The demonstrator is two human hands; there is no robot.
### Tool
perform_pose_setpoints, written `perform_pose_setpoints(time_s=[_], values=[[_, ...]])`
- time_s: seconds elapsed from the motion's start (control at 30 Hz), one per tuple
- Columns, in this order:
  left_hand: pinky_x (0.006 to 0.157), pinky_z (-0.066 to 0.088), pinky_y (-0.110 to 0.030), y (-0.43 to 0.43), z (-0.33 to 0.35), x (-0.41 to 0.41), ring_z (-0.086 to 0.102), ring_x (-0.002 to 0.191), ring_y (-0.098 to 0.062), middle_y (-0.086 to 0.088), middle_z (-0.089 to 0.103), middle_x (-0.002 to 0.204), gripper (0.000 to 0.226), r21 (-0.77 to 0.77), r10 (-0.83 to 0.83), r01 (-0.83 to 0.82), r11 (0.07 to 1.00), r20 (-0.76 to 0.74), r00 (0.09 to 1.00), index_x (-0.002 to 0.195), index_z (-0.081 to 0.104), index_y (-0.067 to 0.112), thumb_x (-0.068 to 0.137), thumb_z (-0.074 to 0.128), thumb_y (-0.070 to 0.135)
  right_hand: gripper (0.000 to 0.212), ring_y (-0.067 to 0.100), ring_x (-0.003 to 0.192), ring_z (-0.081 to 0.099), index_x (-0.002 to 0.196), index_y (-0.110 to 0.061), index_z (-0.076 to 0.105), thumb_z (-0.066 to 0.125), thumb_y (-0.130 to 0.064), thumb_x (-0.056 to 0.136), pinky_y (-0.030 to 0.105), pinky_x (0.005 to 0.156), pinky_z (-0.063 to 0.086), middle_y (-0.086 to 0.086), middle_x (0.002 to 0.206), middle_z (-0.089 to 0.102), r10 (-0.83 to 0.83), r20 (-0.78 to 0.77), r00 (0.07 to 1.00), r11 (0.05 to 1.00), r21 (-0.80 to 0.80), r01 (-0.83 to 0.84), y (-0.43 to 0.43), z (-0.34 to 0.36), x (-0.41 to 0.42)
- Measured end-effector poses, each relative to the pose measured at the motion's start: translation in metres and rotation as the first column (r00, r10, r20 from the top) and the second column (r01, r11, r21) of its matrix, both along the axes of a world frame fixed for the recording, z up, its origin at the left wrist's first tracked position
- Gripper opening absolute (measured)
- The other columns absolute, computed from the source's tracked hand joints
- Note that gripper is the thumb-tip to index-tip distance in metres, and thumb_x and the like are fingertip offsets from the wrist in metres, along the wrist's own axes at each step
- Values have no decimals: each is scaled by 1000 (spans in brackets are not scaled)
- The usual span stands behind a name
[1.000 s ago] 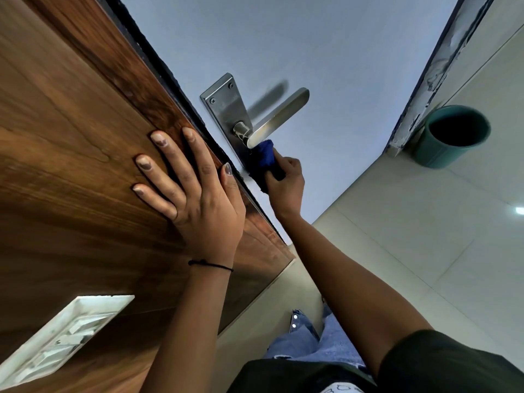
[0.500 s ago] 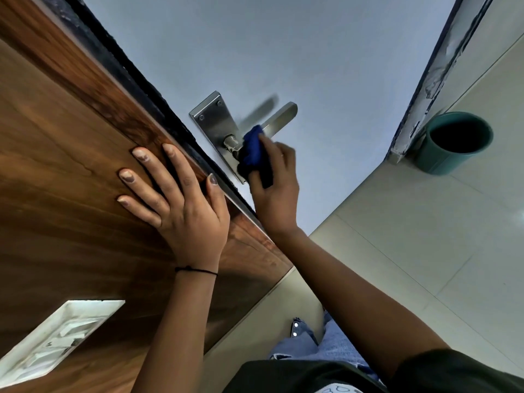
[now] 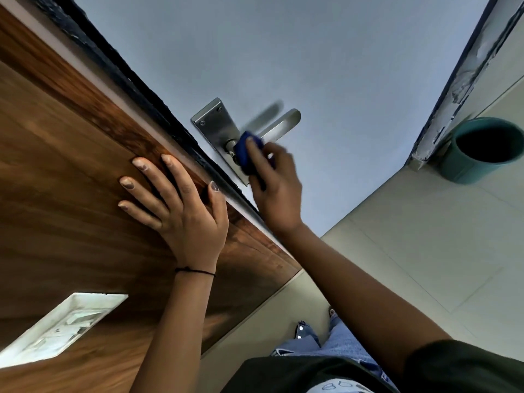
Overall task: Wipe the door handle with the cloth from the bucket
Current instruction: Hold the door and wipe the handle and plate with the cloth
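A steel lever door handle (image 3: 280, 123) on its backplate (image 3: 217, 129) is mounted on a pale blue-grey door (image 3: 312, 52). My right hand (image 3: 276, 185) grips a bunched blue cloth (image 3: 246, 151) and presses it against the base of the lever, hiding the lower part of the backplate. My left hand (image 3: 181, 208) lies flat, fingers spread, on the brown wooden panel (image 3: 71, 194) beside the door's dark edge. The teal bucket (image 3: 482, 150) stands on the floor at the right, by the door frame.
A white switch plate (image 3: 62, 324) is set in the wooden panel at lower left. Pale floor tiles (image 3: 411, 245) spread to the right. A chipped door frame (image 3: 465, 72) runs down to the bucket. My jeans and dark shirt show at the bottom.
My right hand has carried the cloth up from below the backplate onto the base of the lever. My left hand has stayed flat on the wood.
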State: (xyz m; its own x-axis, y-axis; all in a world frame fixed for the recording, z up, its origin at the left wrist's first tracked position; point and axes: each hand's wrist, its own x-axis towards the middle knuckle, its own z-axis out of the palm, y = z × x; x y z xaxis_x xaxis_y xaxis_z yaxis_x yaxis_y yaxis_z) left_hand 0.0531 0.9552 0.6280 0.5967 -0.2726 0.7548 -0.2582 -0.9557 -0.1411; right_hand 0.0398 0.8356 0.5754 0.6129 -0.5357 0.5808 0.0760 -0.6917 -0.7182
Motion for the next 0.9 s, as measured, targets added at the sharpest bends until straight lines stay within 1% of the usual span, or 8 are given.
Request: perform_pose_setpoints(time_s=[0.13, 0.23, 0.37, 0.53, 0.63, 0.73, 0.8, 0.9], values=[[115, -15, -44, -1, -1, 1, 12, 129, -53, -39, 31, 141, 69, 9, 3, -3, 1000, 21, 1000, 143, 21, -2, 92, 49, 33, 40, 29, 97, 55, 124, -13, 64, 57, -10, 85, 33, 67, 50, 14, 118, 63, 68, 31, 997, 982, -181, -61, -12, -6, 1], [115, -16, -45, -2, 0, 1, 11, 128, -54, -40, 30, 140, 69, 4, 5, -5, 1000, 19, 1000, 143, 19, -2, 92, 48, 33, 45, 28, 92, 57, 124, -18, 64, 59, -6, 81, 30, 62, 47, 2, 117, 54, -91, 37, 995, 996, 3, 91, -45, -4, 9], [111, 1, -61, -5, 0, 1, 12, 127, -55, -42, 30, 139, 68, -6, 4, -4, 1000, 4, 1000, 142, 20, -5, 91, 47, 32, 49, 27, 90, 57, 127, -15, 62, 60, 0, 81, 33, 63, 49, 12, 112, 59, -170, 43, 984, 977, 139, 163, -60, -2, 15], [104, 12, -70, -6, -1, 0, 12, 127, -55, -43, 30, 140, 68, -54, 7, -8, 999, -17, 1000, 142, 17, -4, 91, 47, 31, 42, 28, 97, 54, 126, -13, 63, 60, -8, 84, 32, 66, 48, 15, 115, 63, 68, 41, 997, 992, -108, -63, -4, -10, 5], [112, 1, -63, -6, -1, 1, 11, 128, -54, -42, 28, 141, 67, -41, 20, -21, 999, -17, 1000, 142, 16, -2, 92, 45, 32, 41, 30, 91, 57, 125, -20, 63, 60, -11, 85, 33, 60, 47, 17, 108, 66, 71, 52, 996, 976, -209, -58, -14, -10, 6], [115, -15, -47, -6, -1, 2, 10, 129, -54, -41, 27, 140, 67, -10, 30, -30, 999, 11, 999, 142, 17, -4, 92, 44, 32, 48, 28, 90, 58, 125, -28, 59, 57, -9, 81, 32, 58, 47, 13, 104, 63, -88, 50, 995, 996, -25, 89, -47, -10, 11], [115, -15, -46, -6, -1, 3, 11, 129, -54, -40, 27, 140, 67, 6, 44, -45, 999, 24, 999, 141, 19, -5, 91, 43, 32, 51, 25, 90, 60, 125, -27, 62, 58, -7, 79, 32, 59, 49, 11, 104, 60, -185, -1, 983, 974, 132, 183, -78, -9, 17], [115, -16, -46, -9, -1, 3, 12, 129, -54, -39, 26, 140, 67, 12, 51, -51, 999, 27, 998, 141, 19, -5, 91, 43, 31, 49, 20, 87, 58, 128, -27, 61, 59, -11, 82, 32, 61, 50, 7, 109, 58, -213, -72, 974, 958, 178, 223, -115, 0, 27]])
